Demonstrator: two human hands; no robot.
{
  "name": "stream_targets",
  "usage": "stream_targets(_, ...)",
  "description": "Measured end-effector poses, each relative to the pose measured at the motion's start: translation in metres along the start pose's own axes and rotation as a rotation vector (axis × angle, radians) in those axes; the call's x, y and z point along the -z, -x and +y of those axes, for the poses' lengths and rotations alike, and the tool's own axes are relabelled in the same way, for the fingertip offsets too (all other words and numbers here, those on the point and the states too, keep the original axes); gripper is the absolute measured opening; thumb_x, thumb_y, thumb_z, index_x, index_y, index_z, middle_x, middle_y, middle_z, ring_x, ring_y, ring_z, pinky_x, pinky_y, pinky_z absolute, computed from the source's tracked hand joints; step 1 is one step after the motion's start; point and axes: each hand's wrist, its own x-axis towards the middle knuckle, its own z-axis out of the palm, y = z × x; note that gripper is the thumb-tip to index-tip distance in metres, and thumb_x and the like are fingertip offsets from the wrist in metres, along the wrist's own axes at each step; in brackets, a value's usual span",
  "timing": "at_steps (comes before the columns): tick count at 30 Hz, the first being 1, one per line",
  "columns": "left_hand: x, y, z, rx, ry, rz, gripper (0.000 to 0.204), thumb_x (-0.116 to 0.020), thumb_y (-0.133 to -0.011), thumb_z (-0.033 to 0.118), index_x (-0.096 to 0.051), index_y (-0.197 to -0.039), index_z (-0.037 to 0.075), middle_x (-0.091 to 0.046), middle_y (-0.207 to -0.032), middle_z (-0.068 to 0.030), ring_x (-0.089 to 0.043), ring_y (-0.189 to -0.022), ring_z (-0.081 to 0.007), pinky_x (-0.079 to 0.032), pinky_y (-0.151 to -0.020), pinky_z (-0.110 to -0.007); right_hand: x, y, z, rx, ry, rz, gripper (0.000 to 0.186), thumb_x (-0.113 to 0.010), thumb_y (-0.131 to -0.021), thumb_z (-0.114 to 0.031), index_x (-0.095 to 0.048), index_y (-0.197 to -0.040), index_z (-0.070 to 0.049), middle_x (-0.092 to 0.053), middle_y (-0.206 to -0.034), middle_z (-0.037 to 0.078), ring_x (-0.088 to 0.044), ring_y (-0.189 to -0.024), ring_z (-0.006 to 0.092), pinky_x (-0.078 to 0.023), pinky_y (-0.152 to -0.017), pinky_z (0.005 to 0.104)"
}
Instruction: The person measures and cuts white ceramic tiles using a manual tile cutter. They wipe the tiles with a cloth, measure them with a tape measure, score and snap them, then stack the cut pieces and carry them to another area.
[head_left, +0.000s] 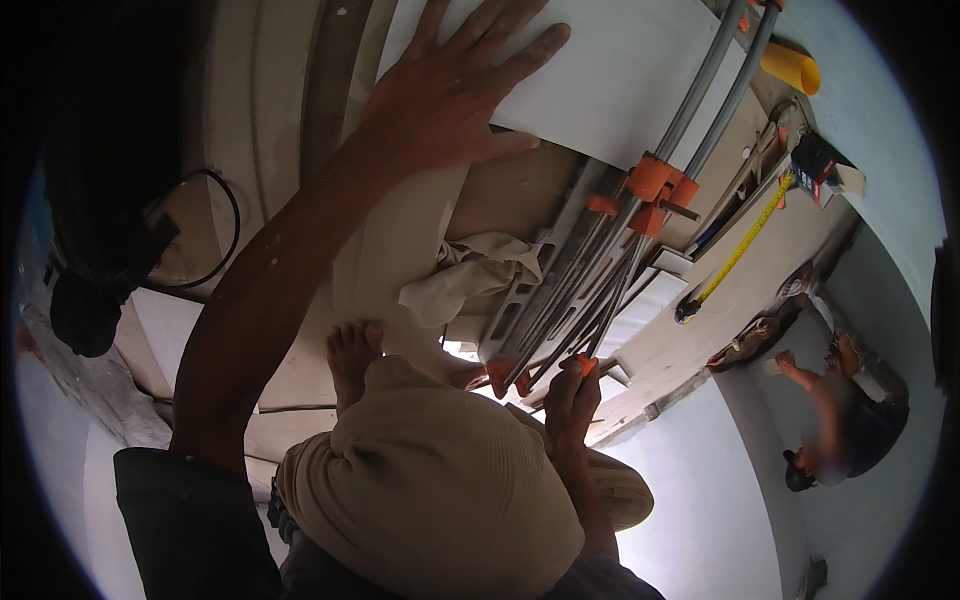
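Observation:
My left hand (432, 105) lies spread on a large white tile (610, 95), its fingers stretched out near the top edge. The tile lies under the twin metal rails of a manual tile cutter (655, 190) with an orange sliding carriage. Low in the middle, my right hand (572, 405) is closed around the orange-tipped end of the cutter's handle (622, 290), a thin rod running up to the carriage. Beside the cutter's base is a crumpled beige cloth (480, 270).
A yellow tape measure (740, 250) lies extended on the floor to the right, near a dark box (822, 165). A yellow cylinder (790, 68) is at the upper right. Another person (850, 420) crouches by the right wall. A black cable (235, 215) loops at left.

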Motion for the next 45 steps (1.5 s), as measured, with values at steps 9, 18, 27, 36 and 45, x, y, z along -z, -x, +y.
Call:
stream_targets(9,-0.011,0.004,-0.008,-0.041,0.068,0.052,0.107,-0.061,-0.083,0.078,-0.032,-0.162,0.012,-0.018,-0.171,-0.0183,-0.009,-0.160,-0.0339,-0.004,-0.127,-0.066,-0.010,-0.029,0.042,0.163,0.066,0.043,0.043,-0.046,-0.110,-0.049,-0.049,-0.093,-0.010,-0.045,-0.062,-0.002,-0.040,-0.046,0.0055,-0.032,-0.040,0.0224)
stream_targets(18,-0.017,0.006,-0.012,-0.055,0.000,0.039,0.106,-0.048,-0.086,0.085,-0.032,-0.162,0.014,-0.016,-0.172,-0.0181,-0.009,-0.160,-0.0352,-0.008,-0.126,-0.067,-0.018,-0.039,0.039,0.196,0.046,0.039,0.046,-0.043,-0.111,-0.050,-0.046,-0.091,-0.008,-0.045,-0.060,0.000,-0.041,-0.044,0.0085,-0.034,-0.039,0.0251)
stream_targets(27,-0.012,0.004,-0.009,-0.036,-0.023,0.047,0.107,-0.051,-0.085,0.083,-0.032,-0.161,0.011,-0.019,-0.171,-0.0197,-0.011,-0.160,-0.0365,-0.008,-0.125,-0.068,-0.007,-0.026,0.032,0.079,0.087,0.099,0.049,-0.039,-0.109,-0.053,-0.052,-0.097,-0.008,-0.047,-0.063,-0.001,-0.042,-0.050,0.0075,-0.033,-0.044,0.0259)
stream_targets(36,-0.013,0.004,-0.001,0.087,-0.025,-0.027,0.110,-0.075,-0.076,0.072,-0.025,-0.165,0.029,-0.020,-0.172,-0.0064,-0.016,-0.159,-0.0256,-0.013,-0.126,-0.065,-0.026,-0.066,-0.040,0.320,0.304,0.199,0.054,-0.036,-0.111,-0.050,-0.051,-0.088,-0.004,-0.044,-0.064,0.000,-0.042,-0.057,0.0115,-0.036,-0.053,0.0311)
stream_targets(45,-0.014,0.001,0.001,0.069,-0.021,-0.004,0.116,-0.074,-0.073,0.074,-0.021,-0.166,0.030,-0.018,-0.172,-0.0043,-0.016,-0.159,-0.0253,-0.015,-0.126,-0.066,-0.008,-0.011,-0.003,0.076,0.134,0.169,0.059,-0.039,-0.108,-0.058,-0.053,-0.089,-0.004,-0.045,-0.062,-0.001,-0.044,-0.056,0.0069,-0.034,-0.050,0.0280)
